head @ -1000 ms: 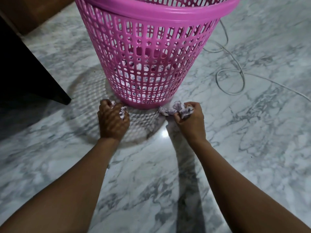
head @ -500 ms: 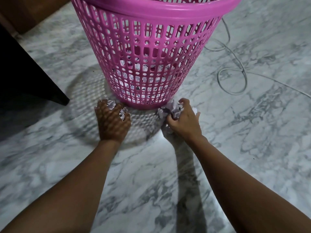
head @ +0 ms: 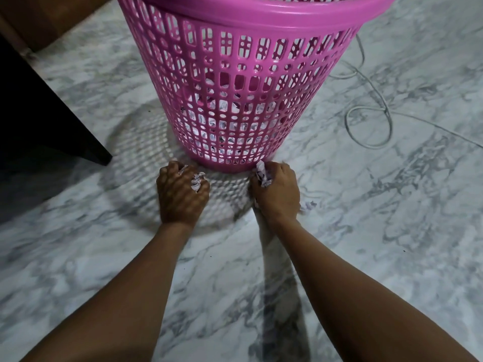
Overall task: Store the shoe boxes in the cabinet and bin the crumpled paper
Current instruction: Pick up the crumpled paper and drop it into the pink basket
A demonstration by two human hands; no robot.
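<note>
Progress: some paper already lies in the bottom of the pink bin, showing through its holes. Two wads are in hand, not yet dropped in. No shoe boxes or cabinet in view, so that half cannot be judged.
Left hand: fingers curled tight round a crumpled paper wad, which pokes out at the thumb side; knuckles up, low over the floor.
Right hand: fist closed on a second wad, paper sticking out on the side facing the left hand.
Loose scrap: a small blurred bit just outside the right hand, probably more paper.
Bin position: just beyond both fists, base almost touching them, rim well above.
Left to do: lift both wads over the rim, release, collect the scrap.
Further out: white cable beyond the right hand; dark furniture beyond the left; marble floor under all.
</note>
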